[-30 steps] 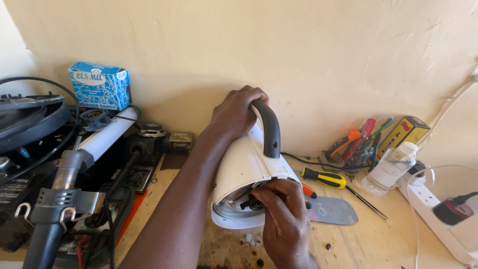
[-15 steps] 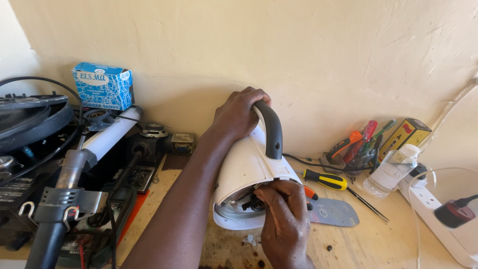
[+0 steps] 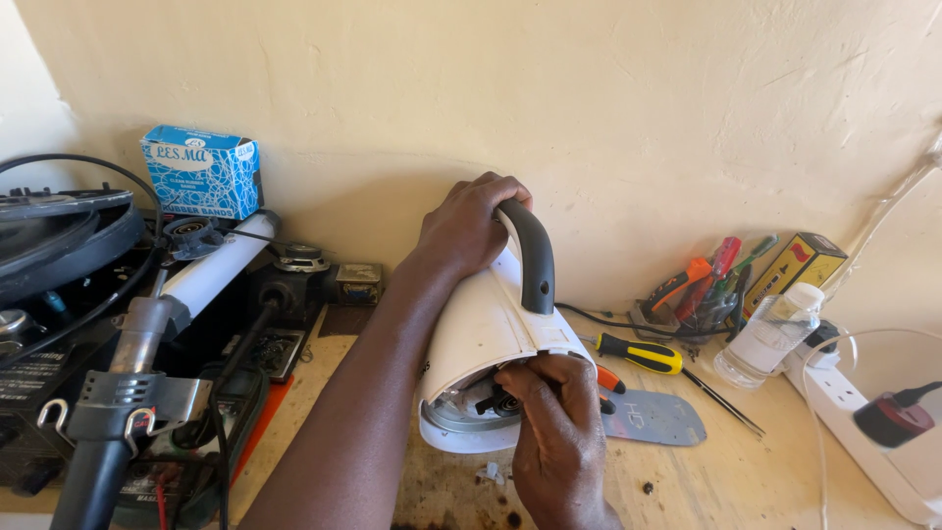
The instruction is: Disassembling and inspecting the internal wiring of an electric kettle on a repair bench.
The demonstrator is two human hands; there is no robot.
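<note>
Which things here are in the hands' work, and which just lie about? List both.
In hand: white kettle, gripped by left hand; right hand at its open base.
Lying about: yellow screwdriver, clear bottle, blue box, power strip.

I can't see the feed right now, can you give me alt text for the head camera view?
A white electric kettle lies tilted on a wooden workbench, the left hand gripping its top by the grey handle while the right hand reaches into its open base. A yellow-handled screwdriver and a clear bottle lie to the right.
</note>
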